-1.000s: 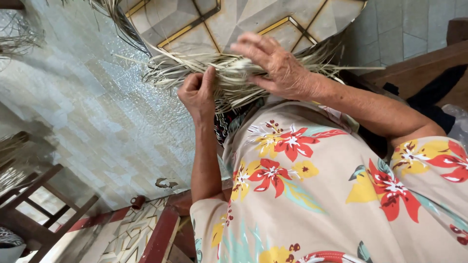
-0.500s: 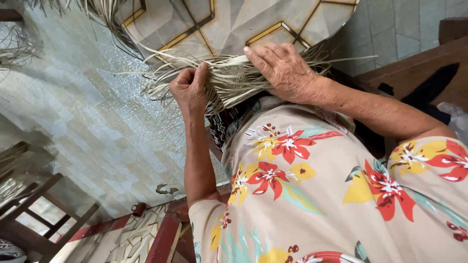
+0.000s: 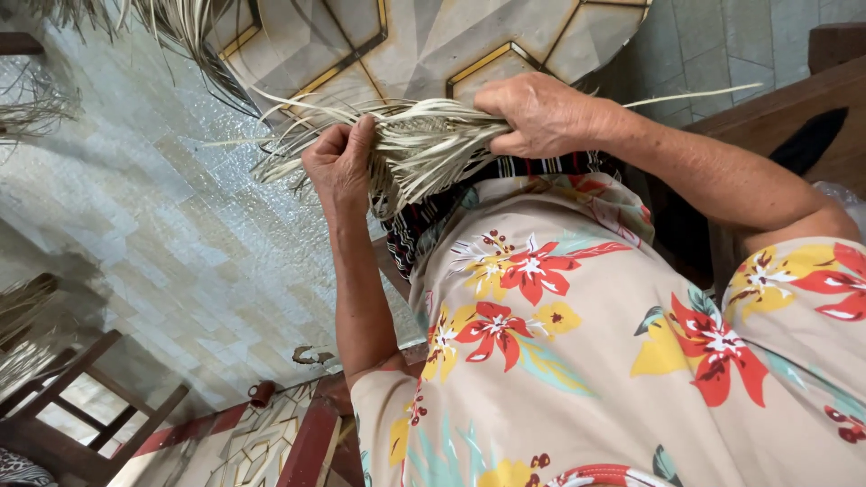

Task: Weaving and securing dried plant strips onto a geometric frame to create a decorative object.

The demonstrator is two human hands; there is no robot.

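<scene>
Both hands hold one bundle of dry palm strips (image 3: pixel 424 144): the left hand (image 3: pixel 338 167) pinches its loose end, the right hand (image 3: pixel 541 113) closes over the other. Its long axis runs from hand to hand above the lap, with loose tips pointing past the left hand.

There are no boxes, bags with labels, signs or screens to see here.
</scene>
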